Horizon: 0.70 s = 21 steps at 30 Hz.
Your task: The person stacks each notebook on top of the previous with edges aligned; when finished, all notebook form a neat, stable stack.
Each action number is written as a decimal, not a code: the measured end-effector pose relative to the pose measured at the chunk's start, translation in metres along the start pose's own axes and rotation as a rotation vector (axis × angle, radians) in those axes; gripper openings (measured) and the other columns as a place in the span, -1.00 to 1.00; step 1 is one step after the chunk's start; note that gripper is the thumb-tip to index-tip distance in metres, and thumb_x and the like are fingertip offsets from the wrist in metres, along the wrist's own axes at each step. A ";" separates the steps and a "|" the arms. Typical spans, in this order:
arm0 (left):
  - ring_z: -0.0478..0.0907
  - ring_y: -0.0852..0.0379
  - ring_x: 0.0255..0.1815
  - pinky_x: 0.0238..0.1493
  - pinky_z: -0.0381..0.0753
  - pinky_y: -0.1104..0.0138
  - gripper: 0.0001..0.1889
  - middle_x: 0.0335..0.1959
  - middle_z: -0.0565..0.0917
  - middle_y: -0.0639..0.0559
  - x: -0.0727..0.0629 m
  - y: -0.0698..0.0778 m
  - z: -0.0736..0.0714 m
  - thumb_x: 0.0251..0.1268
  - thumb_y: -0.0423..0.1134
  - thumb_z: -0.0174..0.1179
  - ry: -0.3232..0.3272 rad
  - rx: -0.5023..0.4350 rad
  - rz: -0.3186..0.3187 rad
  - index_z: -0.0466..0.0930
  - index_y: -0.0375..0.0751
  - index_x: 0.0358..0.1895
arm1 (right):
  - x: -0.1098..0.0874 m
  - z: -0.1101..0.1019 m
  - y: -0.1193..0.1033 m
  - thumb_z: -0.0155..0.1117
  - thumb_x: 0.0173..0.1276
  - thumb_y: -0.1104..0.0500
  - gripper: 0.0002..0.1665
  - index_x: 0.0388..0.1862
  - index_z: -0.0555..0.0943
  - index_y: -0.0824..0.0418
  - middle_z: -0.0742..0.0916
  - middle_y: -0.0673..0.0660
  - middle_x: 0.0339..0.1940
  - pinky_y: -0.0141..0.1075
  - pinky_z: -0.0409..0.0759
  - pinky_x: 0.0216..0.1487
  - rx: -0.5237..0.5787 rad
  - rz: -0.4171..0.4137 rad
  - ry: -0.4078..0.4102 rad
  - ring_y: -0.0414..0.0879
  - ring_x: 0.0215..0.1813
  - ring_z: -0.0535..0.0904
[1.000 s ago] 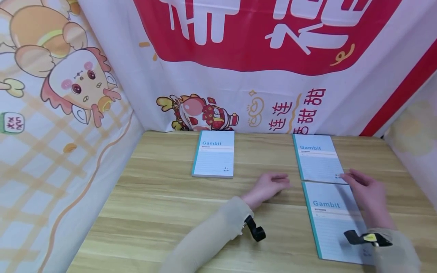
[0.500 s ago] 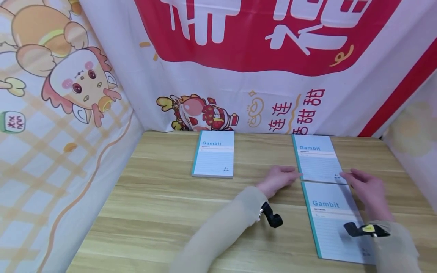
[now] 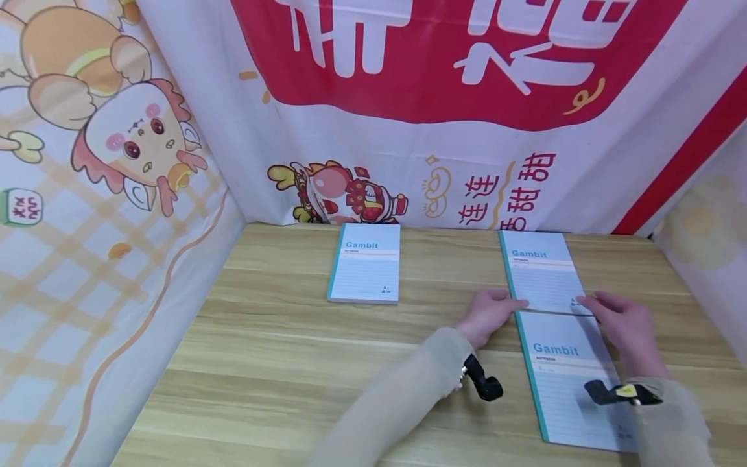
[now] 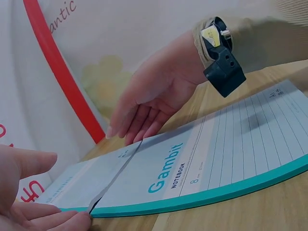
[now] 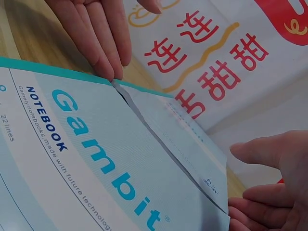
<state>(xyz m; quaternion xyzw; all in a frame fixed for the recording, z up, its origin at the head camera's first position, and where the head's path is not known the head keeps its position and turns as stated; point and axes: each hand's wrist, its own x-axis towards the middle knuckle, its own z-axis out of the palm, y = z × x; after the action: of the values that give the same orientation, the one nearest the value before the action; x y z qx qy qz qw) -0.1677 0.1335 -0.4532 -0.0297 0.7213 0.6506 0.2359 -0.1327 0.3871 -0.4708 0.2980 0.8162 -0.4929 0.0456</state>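
Two light-blue Gambit notebooks with teal spines lie end to end on the right of the table: a far notebook (image 3: 539, 272) and a near notebook (image 3: 574, 383), a thin seam between them. My left hand (image 3: 489, 314) is at their left side by the seam, its fingertips at the teal spine and its thumb raised over the far notebook's lower corner. Across from it, my right hand (image 3: 627, 324) has its fingers at the right edge by the seam, with the thumb above the far notebook's corner. The right wrist view shows a gap under this thumb (image 5: 255, 150).
A third, thicker-looking Gambit notebook (image 3: 366, 264) lies at the back left of the wooden table (image 3: 280, 363). Printed cloth (image 3: 432, 136) hangs behind the table, with more cloth at both sides. Each wrist carries a small black camera (image 3: 484, 379).
My left hand has moved right and reached the notebooks' spine side at the seam. The right hand has shifted only slightly to the left. The notebooks stay nearly in place.
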 end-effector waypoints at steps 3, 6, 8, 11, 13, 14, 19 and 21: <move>0.54 0.15 0.13 0.26 0.50 0.16 -0.45 0.09 0.65 0.07 0.000 0.000 0.002 0.28 -0.06 0.41 0.001 -0.011 0.003 0.59 -0.21 0.28 | 0.001 0.000 0.000 0.18 0.32 -0.50 0.16 0.67 0.05 0.07 0.23 0.34 0.60 0.31 0.35 0.31 0.003 0.011 -0.002 0.36 0.52 0.14; 0.55 0.14 0.12 0.25 0.51 0.15 -0.43 0.07 0.65 0.08 0.001 0.000 0.002 0.29 -0.03 0.41 0.006 0.005 -0.008 0.57 -0.21 0.30 | 0.002 0.000 -0.001 0.18 0.34 -0.48 0.14 0.67 0.05 0.07 0.23 0.34 0.60 0.30 0.35 0.31 0.008 0.018 -0.003 0.36 0.52 0.14; 0.55 0.13 0.11 0.24 0.52 0.15 -0.42 0.04 0.65 0.08 0.003 0.000 0.001 0.29 -0.01 0.40 0.006 0.025 -0.018 0.56 -0.20 0.31 | 0.002 0.000 -0.001 0.17 0.36 -0.47 0.13 0.66 0.06 0.08 0.23 0.35 0.60 0.30 0.35 0.32 0.001 0.018 -0.002 0.36 0.52 0.14; 0.57 0.12 0.08 0.23 0.53 0.14 -0.40 -0.02 0.65 0.09 0.005 0.002 -0.001 0.30 0.03 0.38 -0.005 0.056 -0.034 0.55 -0.20 0.31 | 0.001 0.000 -0.002 0.18 0.35 -0.47 0.13 0.66 0.06 0.10 0.22 0.37 0.60 0.31 0.35 0.31 -0.005 0.013 -0.007 0.38 0.51 0.14; 0.57 0.12 0.05 0.22 0.54 0.14 -0.40 -0.04 0.64 0.09 0.007 0.003 -0.003 0.31 0.05 0.38 -0.015 0.066 -0.043 0.55 -0.20 0.31 | 0.000 0.000 -0.003 0.18 0.34 -0.48 0.15 0.66 0.07 0.11 0.22 0.40 0.59 0.29 0.39 0.27 -0.027 0.006 -0.014 0.38 0.49 0.16; 0.57 0.12 0.04 0.21 0.54 0.14 -0.39 -0.06 0.64 0.09 0.008 0.003 -0.004 0.31 0.06 0.37 -0.020 0.073 -0.044 0.54 -0.20 0.32 | -0.001 -0.001 -0.004 0.18 0.34 -0.49 0.16 0.66 0.08 0.12 0.22 0.41 0.59 0.27 0.41 0.24 -0.041 0.000 -0.022 0.39 0.48 0.16; 0.59 0.11 0.04 0.22 0.54 0.16 -0.39 -0.05 0.67 0.06 0.016 0.001 -0.007 0.30 0.05 0.39 -0.027 0.080 -0.031 0.55 -0.22 0.30 | -0.001 -0.001 -0.012 0.18 0.25 -0.57 0.30 0.67 0.02 0.18 0.16 0.48 0.58 0.25 0.44 0.17 -0.103 -0.009 -0.078 0.44 0.46 0.13; 0.62 0.13 0.03 0.23 0.54 0.18 -0.41 -0.07 0.69 0.07 0.020 -0.002 -0.007 0.30 0.01 0.40 -0.027 0.059 -0.026 0.56 -0.23 0.30 | 0.000 -0.002 -0.015 0.19 0.23 -0.58 0.33 0.67 -0.03 0.18 0.12 0.50 0.59 0.28 0.44 0.19 -0.108 -0.008 -0.098 0.46 0.48 0.10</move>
<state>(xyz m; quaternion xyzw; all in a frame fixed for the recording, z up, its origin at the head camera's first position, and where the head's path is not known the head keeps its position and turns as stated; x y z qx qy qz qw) -0.1871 0.1316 -0.4621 -0.0232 0.7363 0.6265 0.2548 -0.1403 0.3833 -0.4584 0.2673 0.8397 -0.4621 0.0994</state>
